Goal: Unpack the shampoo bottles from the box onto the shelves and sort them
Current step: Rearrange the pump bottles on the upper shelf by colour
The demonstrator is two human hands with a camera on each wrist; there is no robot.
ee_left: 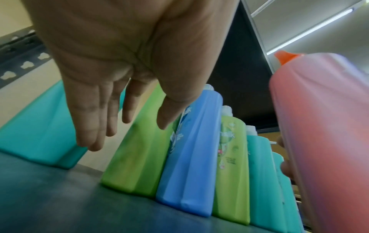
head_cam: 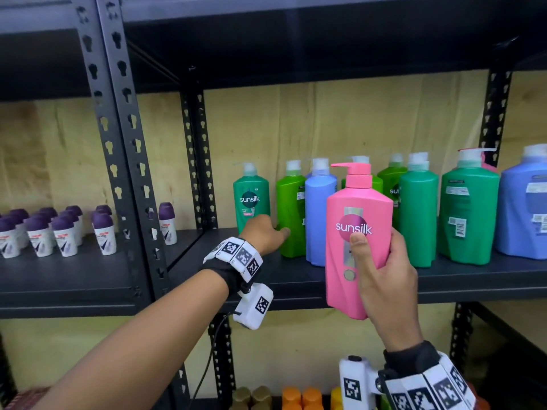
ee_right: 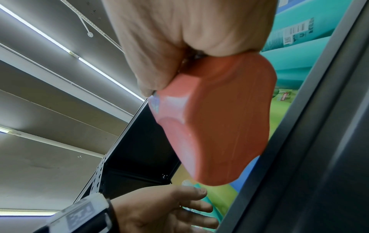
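Note:
My right hand point(head_cam: 381, 267) grips a pink Sunsilk pump bottle point(head_cam: 352, 232) upright in front of the shelf edge point(head_cam: 296, 288); the right wrist view shows the pink bottle point(ee_right: 215, 123) from its base. My left hand point(head_cam: 266, 232) reaches onto the shelf with straight fingers, between a teal-green Sunsilk bottle point(head_cam: 251, 199) and a lime-green bottle point(head_cam: 291, 211). In the left wrist view the left hand point(ee_left: 127, 110) is spread, holding nothing, above the gap between the teal bottle point(ee_left: 40, 130) and the lime bottle point(ee_left: 135, 157). A blue bottle point(head_cam: 318, 214) stands next to the lime one.
More green bottles point(head_cam: 417, 214) and a large blue bottle point(head_cam: 524, 208) line the shelf to the right. Small purple-capped roll-ons point(head_cam: 59, 232) fill the left shelf bay. Black slotted uprights point(head_cam: 127, 161) divide the bays. Orange and yellow caps point(head_cam: 302, 398) show on the shelf below.

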